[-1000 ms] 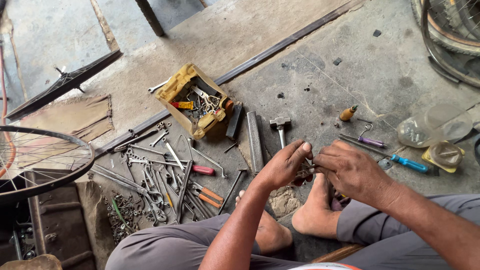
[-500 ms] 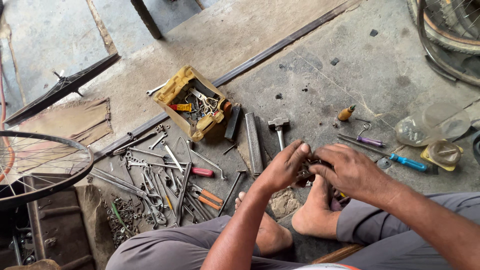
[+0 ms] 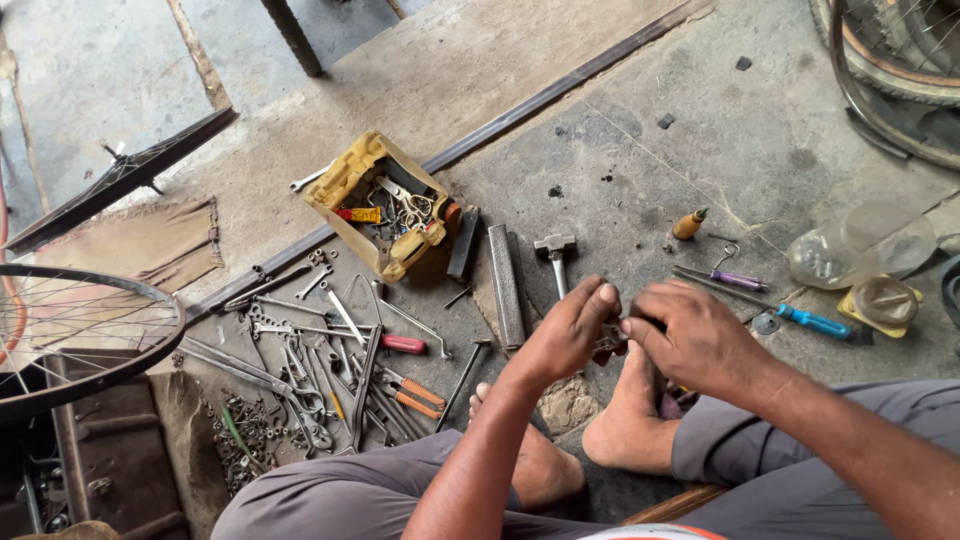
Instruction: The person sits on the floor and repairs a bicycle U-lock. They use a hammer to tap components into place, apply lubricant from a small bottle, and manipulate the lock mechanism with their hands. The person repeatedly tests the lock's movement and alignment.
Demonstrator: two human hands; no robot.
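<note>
My left hand (image 3: 565,335) and my right hand (image 3: 695,340) meet over the concrete floor, both closed on a small dark metal part (image 3: 612,338) held between the fingertips. Most of that part is hidden by the fingers. My bare feet (image 3: 625,430) rest on the floor just below the hands. A hammer (image 3: 555,255) lies just beyond my left hand, beside a long flat metal file (image 3: 505,285).
Several wrenches and pliers (image 3: 320,360) lie spread at left. A yellow box of parts (image 3: 385,205) sits behind them. A bicycle wheel (image 3: 80,330) is at far left, tyres (image 3: 890,60) at top right. A blue-handled screwdriver (image 3: 810,322), clear plastic jars (image 3: 860,245) and a small oil bottle (image 3: 688,224) lie at right.
The hands stay together on the small part, with fingers shifting slightly around it. The camera view drifted a little; the tools on the floor have not moved.
</note>
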